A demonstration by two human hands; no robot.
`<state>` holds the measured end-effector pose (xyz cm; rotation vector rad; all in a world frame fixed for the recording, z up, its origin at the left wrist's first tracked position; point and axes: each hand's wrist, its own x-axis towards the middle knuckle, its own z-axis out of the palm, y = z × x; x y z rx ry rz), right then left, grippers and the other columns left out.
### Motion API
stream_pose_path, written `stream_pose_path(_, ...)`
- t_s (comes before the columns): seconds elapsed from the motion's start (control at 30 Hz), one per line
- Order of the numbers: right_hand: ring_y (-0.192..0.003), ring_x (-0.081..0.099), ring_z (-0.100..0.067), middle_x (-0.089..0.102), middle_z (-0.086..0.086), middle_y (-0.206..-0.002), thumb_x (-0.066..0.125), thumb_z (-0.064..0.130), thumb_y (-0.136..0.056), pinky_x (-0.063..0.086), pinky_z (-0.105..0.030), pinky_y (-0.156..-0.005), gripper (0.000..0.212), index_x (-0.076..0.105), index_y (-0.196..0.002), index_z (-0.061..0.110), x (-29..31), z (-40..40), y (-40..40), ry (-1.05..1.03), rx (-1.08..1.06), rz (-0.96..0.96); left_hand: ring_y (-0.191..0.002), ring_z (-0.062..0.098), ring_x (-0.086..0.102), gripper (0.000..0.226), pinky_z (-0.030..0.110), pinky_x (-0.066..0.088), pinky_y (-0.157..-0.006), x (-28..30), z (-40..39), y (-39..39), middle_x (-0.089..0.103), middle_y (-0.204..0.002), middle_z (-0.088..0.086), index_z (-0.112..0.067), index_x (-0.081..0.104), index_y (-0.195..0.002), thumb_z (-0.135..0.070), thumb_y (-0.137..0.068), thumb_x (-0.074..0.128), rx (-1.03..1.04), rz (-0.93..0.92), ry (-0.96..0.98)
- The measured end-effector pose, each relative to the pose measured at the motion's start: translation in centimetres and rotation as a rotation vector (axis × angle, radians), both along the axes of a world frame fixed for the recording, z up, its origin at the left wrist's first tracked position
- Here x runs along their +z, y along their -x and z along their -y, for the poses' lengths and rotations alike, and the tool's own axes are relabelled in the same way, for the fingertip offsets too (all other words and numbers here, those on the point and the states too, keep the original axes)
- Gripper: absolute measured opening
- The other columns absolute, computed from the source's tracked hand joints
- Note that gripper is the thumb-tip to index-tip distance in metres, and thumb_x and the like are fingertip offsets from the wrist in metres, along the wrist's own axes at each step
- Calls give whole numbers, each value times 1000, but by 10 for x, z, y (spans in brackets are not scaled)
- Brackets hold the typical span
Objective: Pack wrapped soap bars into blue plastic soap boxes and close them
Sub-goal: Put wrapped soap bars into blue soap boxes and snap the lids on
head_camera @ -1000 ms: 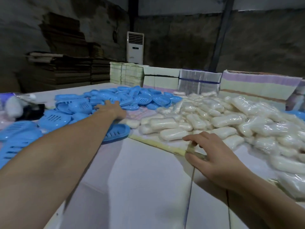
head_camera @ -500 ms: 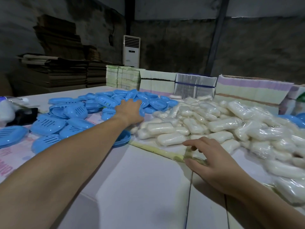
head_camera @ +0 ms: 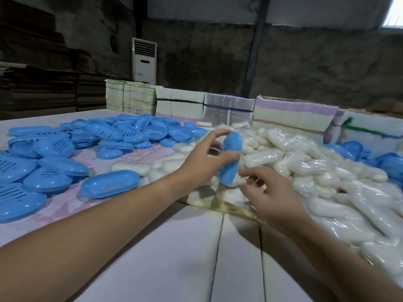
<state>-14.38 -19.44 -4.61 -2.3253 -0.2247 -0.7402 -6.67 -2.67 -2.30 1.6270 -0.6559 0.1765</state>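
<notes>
- The heap of wrapped soap bars [head_camera: 305, 162] fills the table from 1 to 4 o'clock; the film looks slippery, so take a bar across its waist.
- Loose blue box shells [head_camera: 109, 136] lie at 10 o'clock.
- The left hand [head_camera: 202, 162] pinches one blue soap box [head_camera: 230, 158] edge-up by its rims; it is probably light, stiff plastic.
- The right hand [head_camera: 270, 199] hovers just below, fingers loosely spread, holding nothing.

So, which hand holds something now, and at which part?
The left hand pinches a blue soap box by its long edges. The right hand holds nothing.
</notes>
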Motion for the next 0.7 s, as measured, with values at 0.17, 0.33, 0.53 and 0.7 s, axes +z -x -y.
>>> stream_pose_path(0.17, -85, 56, -15, 62, 9, -86, 62, 23, -82, 48, -38, -80, 22, 69, -102, 29, 14, 34, -1, 75, -255, 6, -83, 8, 64, 44, 23, 56, -75, -18, 7, 19, 54, -103, 1, -49, 58, -109, -26, -74, 72, -258, -120, 52)
stream_pose_path(0.33, -114, 46, -30, 60, -3, -120, 56, 37, -87, 41, -39, -88, 40, 55, -128, 36, 24, 74, 1, 312, -596, -221, -76, 1, 63, 47, 25, 59, -76, -27, 5, 18, 51, -105, 5, -36, 45, -111, -3, -89, 71, -304, -110, -87)
stream_pose_path(0.53, -126, 35, -34, 47, -6, -138, 46, 49, -86, 31, -47, -101, 55, 31, -139, 51, 15, 79, 1, 465, -738, -465, -71, 0, 58, 56, 17, 52, -66, -30, 9, 22, 56, -103, 3, -30, 39, -107, -17, -70, 79, -294, -31, -188)
stream_pose_path(0.7, -124, 36, -33, 49, -8, -135, 45, 46, -87, 29, -49, -102, 44, 39, -130, 48, 13, 75, -1, 563, -740, -533, -91, 9, 66, 65, 21, 55, -74, -38, 17, 21, 61, -108, -9, -46, 39, -107, -37, -58, 81, -355, 11, -365)
